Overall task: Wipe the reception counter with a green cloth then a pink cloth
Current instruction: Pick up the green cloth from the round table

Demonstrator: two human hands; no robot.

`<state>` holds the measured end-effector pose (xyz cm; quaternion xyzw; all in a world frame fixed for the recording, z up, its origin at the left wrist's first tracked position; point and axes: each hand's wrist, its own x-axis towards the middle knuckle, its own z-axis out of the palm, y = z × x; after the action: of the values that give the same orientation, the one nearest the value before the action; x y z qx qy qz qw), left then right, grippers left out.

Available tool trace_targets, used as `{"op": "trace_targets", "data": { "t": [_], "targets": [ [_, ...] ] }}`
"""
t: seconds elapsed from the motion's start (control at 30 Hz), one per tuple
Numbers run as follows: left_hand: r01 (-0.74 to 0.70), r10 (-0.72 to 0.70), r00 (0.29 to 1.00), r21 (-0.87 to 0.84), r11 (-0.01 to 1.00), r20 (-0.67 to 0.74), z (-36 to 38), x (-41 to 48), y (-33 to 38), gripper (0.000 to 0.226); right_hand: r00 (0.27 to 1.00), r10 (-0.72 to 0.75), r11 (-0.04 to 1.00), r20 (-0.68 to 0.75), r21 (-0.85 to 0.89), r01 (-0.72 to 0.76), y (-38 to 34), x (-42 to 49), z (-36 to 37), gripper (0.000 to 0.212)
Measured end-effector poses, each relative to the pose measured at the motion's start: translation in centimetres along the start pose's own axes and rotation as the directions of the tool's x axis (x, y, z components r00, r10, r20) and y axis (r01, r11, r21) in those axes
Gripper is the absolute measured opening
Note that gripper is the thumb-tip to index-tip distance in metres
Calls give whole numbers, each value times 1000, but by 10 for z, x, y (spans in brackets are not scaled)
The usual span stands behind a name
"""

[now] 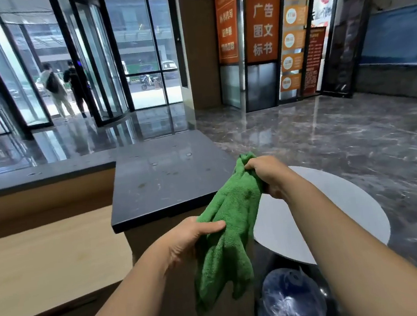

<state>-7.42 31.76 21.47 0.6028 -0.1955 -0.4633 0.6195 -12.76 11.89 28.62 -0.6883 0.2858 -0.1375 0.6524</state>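
Observation:
A green cloth [230, 219] hangs in the air between my hands, just off the near right corner of the dark stone reception counter [164, 185]. My right hand [266, 175] grips the cloth's bunched upper end. My left hand [192, 236] pinches the cloth lower down at its left edge, and the rest dangles below. Small wet spots and ring marks dot the counter top. No pink cloth is in view.
A lower wooden desk surface [49, 264] lies left of the counter. To the right stand a round grey table [336, 211] and a blue water bottle [292, 301] below it. Two people [66, 90] stand far off by the glass revolving door.

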Motion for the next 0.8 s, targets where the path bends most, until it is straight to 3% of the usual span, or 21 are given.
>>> {"op": "trace_targets", "data": {
  "t": [0.2,0.37,0.43,0.53,0.6,0.7,0.77,0.8],
  "targets": [
    [46,-42,978,16,999,-205,-58,-64,-16,47,980,32,947,194,-320,33,25,-8,83,15],
    [57,-71,933,-52,997,-353,-91,-101,-23,41,937,138,945,320,-327,-27,54,-14,145,7],
    [39,-81,903,-106,994,-421,-103,-115,-24,39,910,181,948,372,-312,-61,69,-14,172,19],
    [-2,-90,850,-174,985,-519,-117,-132,-28,42,823,323,934,467,-297,-198,84,-18,204,43],
    [-36,-92,811,-208,978,-577,-124,-139,-30,41,708,442,897,551,-290,-335,90,-26,221,47],
    [-86,-112,761,-271,959,-639,-134,-147,-34,34,548,499,852,671,-262,-454,102,-36,246,49],
    [-90,-130,755,-299,950,-642,-143,-151,-38,43,527,462,867,713,-239,-437,102,-42,260,37],
    [-79,-141,754,-302,950,-641,-148,-154,-39,45,551,429,881,716,-197,-431,100,-44,268,26]
  ]
}}
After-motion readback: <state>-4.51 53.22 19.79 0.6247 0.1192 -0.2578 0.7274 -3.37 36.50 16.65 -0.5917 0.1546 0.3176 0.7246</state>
